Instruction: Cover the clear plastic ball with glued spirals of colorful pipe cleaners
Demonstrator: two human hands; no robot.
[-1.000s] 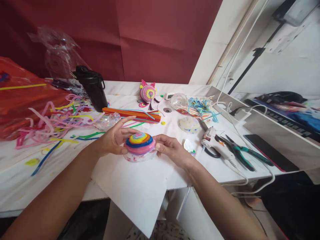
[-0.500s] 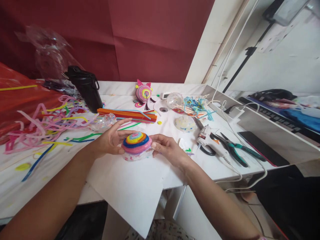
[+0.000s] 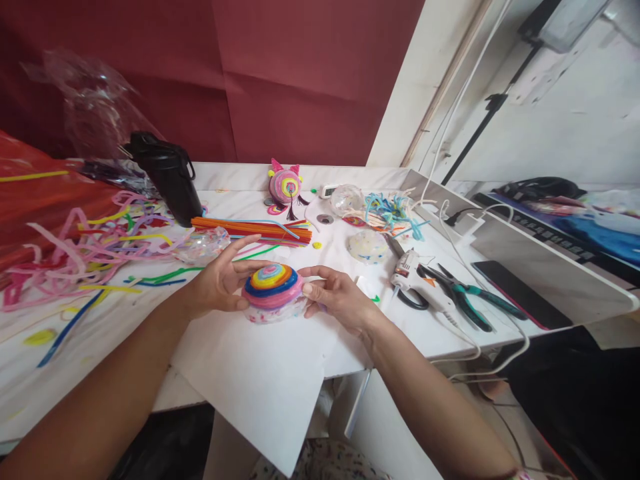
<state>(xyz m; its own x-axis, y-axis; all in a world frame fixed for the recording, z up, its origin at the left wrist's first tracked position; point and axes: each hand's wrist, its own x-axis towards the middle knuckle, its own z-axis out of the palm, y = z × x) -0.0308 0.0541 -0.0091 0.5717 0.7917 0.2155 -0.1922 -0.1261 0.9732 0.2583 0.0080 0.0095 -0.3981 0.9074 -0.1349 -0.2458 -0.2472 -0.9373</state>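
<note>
Between my two hands is a clear plastic dome [image 3: 273,288], its upper part wrapped in coiled pipe cleaners of pink, blue, orange, yellow and light blue. Its lower rim is bare, with coloured specks, above a white sheet [image 3: 255,373]. My left hand [image 3: 225,283] grips the dome's left side with the thumb in front and the index finger raised. On the other side, my right hand [image 3: 330,297] pinches the right edge between thumb and fingers. Behind them lies a bundle of orange pipe cleaners [image 3: 250,230].
Loose pipe cleaners [image 3: 95,247] and a black bottle [image 3: 163,177] occupy the left. A pink eared ball figure [image 3: 285,183] sits at the back. To the right are a speckled dome [image 3: 367,247], a hot glue gun [image 3: 417,277], pliers [image 3: 475,300] with green-black handles and a phone [image 3: 520,293].
The view has shifted slightly, so the background sits a little further left. Both hands keep their hold on the dome, which has barely moved.
</note>
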